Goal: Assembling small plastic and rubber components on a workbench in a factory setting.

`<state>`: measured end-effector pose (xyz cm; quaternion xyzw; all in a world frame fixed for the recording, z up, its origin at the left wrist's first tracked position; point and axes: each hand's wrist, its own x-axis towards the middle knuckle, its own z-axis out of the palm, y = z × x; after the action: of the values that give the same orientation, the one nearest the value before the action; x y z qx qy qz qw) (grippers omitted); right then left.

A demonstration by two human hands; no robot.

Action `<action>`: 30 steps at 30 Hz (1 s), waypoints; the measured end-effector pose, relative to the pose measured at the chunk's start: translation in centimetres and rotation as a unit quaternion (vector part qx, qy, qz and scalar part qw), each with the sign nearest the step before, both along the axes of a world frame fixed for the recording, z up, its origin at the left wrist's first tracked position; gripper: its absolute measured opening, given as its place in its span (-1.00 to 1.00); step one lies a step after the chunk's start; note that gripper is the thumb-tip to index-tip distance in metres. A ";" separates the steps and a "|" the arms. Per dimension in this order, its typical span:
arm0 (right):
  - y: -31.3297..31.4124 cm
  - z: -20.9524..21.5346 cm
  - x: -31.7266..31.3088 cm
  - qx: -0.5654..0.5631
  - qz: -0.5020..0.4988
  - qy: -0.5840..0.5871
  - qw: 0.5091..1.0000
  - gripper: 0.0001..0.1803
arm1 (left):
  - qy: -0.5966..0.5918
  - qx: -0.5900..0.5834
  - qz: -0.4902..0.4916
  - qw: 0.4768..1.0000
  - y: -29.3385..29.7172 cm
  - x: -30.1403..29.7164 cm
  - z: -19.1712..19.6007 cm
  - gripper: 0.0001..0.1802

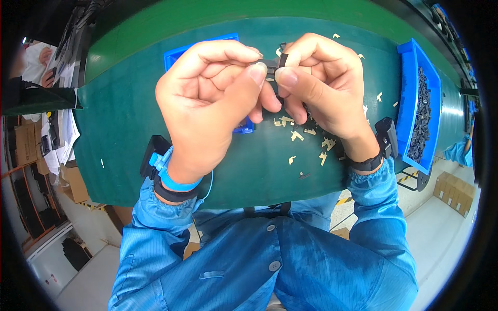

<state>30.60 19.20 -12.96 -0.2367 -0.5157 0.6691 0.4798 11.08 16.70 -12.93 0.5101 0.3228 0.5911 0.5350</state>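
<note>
The left hand clamps a small dark grey part between thumb and forefinger; the right hand pinches a small black piece right beside it, whether joined I cannot tell. Both are above the green table. Pale pieces lie scattered nearby, a blue tray sits partly hidden behind the left hand, and farther right a blue bin holds many dark parts

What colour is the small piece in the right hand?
The piece is black, seen in the head view.
</note>
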 end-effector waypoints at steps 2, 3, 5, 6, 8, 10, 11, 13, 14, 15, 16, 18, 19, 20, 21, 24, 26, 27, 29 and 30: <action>-0.1 0.2 -0.3 -0.007 -0.003 0.003 1.000 -0.91 | -0.017 -0.010 -0.030 0.999 0.2 -0.4 -0.2 -0.82; -0.3 0.2 -0.4 -0.015 -0.005 0.009 1.000 -0.91 | -0.065 -0.020 -0.039 0.997 0.2 -0.3 -0.3 -0.83; -0.4 0.4 -0.3 -0.012 -0.016 -0.008 1.000 -0.92 | -0.109 -0.030 -0.049 0.992 0.0 -0.1 -0.3 -0.84; -0.4 0.5 -0.3 -0.009 -0.030 -0.032 0.999 -0.92 | -0.132 -0.046 -0.039 0.989 0.0 0.1 -0.1 -0.84; -0.1 0.2 -0.3 -0.011 -0.052 -0.069 0.996 -0.91 | -0.150 -0.061 -0.033 0.986 -0.1 0.1 0.4 -0.84; 0.3 0.1 -0.1 -0.016 -0.078 -0.106 0.991 -0.91 | -0.173 -0.056 -0.023 0.983 -0.5 -0.2 1.3 -0.84; 0.6 0.0 0.1 -0.027 -0.075 -0.094 0.992 -0.90 | -0.174 -0.064 -0.018 0.982 -0.6 -0.1 1.8 -0.83; 0.6 0.0 0.2 -0.036 -0.069 -0.082 0.994 -0.89 | -0.158 -0.064 -0.020 0.985 -0.4 -0.1 1.3 -0.83; 0.4 0.1 0.1 -0.014 -0.066 -0.054 0.996 -0.88 | -0.144 -0.065 -0.021 0.987 -0.3 -0.2 0.9 -0.82; 0.2 0.1 0.1 0.008 -0.064 -0.028 0.998 -0.87 | -0.151 -0.068 -0.029 0.986 -0.1 0.1 0.5 -0.82; -0.1 0.2 0.1 0.008 -0.064 -0.027 0.998 -0.87 | -0.151 -0.069 -0.029 0.986 -0.2 0.2 0.5 -0.82; -0.4 0.3 0.0 0.036 -0.033 0.012 0.999 -0.87 | -0.117 -0.083 -0.043 0.989 -0.1 0.4 0.6 -0.83; -0.3 0.2 -0.1 0.040 -0.020 0.015 0.999 -0.86 | -0.127 -0.089 -0.049 0.987 -0.3 0.6 0.6 -0.83; -0.3 0.0 -0.2 0.040 -0.022 0.016 0.999 -0.86 | -0.127 -0.089 -0.050 0.987 -0.4 0.6 0.6 -0.83; -0.2 -0.1 -0.1 0.023 0.000 0.020 1.000 -0.86 | -0.149 -0.102 -0.081 0.980 -0.5 0.5 0.6 -0.83; 0.0 -0.5 -0.1 0.000 0.038 0.050 0.998 -0.86 | -0.182 -0.131 -0.128 0.966 -0.4 0.1 0.6 -0.83; 0.1 -0.4 0.0 -0.048 0.062 0.074 0.994 -0.88 | -0.245 -0.191 -0.170 0.935 -0.2 -0.1 0.5 -0.82; 0.1 -0.3 0.1 -0.047 0.062 0.075 0.994 -0.88 | -0.231 -0.200 -0.169 0.937 -0.2 -0.1 0.8 -0.82; 0.2 -0.1 0.3 -0.035 0.051 0.044 0.997 -0.88 | -0.251 -0.208 -0.197 0.924 0.2 -0.7 0.1 -0.82; 0.2 -0.1 0.3 -0.034 0.050 0.045 0.997 -0.88 | -0.274 -0.216 -0.226 0.910 0.4 -0.8 0.0 -0.82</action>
<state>30.87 19.35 -13.04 -0.1967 -0.4820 0.7191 0.4604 10.30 17.12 -12.93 0.2596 0.1597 0.4869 0.8186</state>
